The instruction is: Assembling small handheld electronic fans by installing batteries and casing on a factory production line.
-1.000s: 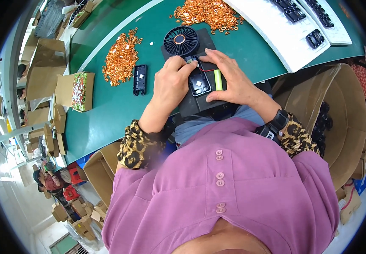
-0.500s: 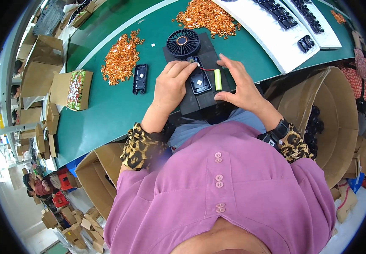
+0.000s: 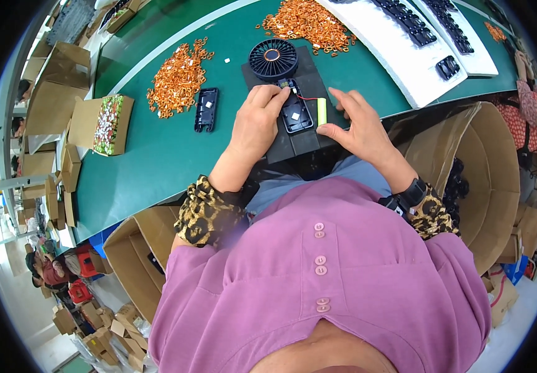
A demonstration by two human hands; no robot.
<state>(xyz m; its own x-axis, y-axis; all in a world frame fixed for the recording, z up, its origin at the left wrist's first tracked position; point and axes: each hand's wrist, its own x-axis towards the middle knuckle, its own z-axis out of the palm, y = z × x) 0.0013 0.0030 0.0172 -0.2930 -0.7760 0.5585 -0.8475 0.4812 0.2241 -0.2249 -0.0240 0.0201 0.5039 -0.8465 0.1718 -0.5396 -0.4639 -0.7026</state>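
Observation:
A small black handheld fan (image 3: pixel 273 60) lies face up on a dark pad (image 3: pixel 318 142), its handle opened to show a hollow casing (image 3: pixel 296 114) with a small white square inside. My left hand (image 3: pixel 257 118) is closed at the left edge of the handle, thumb and fingertips pinched just below the round head. From there a red wire (image 3: pixel 307 97) runs to a yellow-green cylindrical battery (image 3: pixel 322 112), standing beside the casing on its right. My right hand (image 3: pixel 363 126) is open around the battery's right side, fingers spread. Its thumb tip lies at the battery's lower end; contact is unclear.
Left of the pad lies a separate black handle cover (image 3: pixel 206 110). Piles of small orange rings (image 3: pixel 178 78) sit on the green table (image 3: pixel 138 180). White foam trays (image 3: pixel 417 81) at the upper right carry black parts. Cardboard boxes (image 3: pixel 486 180) stand at the near edge.
My right hand has come closer to the battery, its thumb now at the lower end. My left hand keeps its pinch at the handle. The whole view has shifted slightly.

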